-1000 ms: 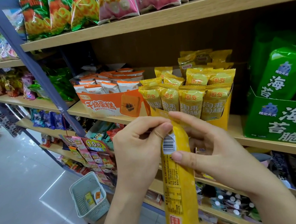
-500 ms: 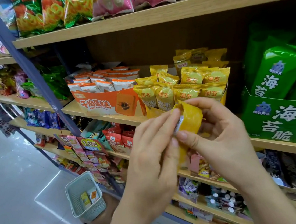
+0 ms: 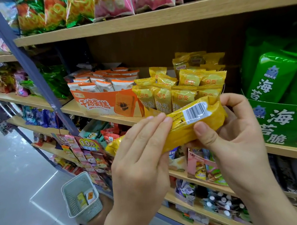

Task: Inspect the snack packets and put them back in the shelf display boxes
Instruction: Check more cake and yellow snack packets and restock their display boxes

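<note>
The yellow packet (image 3: 180,133) lies slanted, barcode up, between both hands, just in front of the yellow display box (image 3: 149,111). The right hand (image 3: 238,139) pinches its upper end between thumb and curled fingers. The left hand (image 3: 139,159) lays straight fingers across its middle; the thumb is hidden. The wooden shelf (image 3: 106,116) carries an orange box (image 3: 106,104) and a green box (image 3: 282,122) marked "海苔脆". A price tag (image 3: 87,143) reads "1.0元". A basket (image 3: 70,199) stands on the glossy floor (image 3: 14,181).

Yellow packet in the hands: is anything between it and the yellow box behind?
Nothing visible stands between them: the yellow packet is just in front of the yellow display box. Its front rows look packed with upright packets.
</note>
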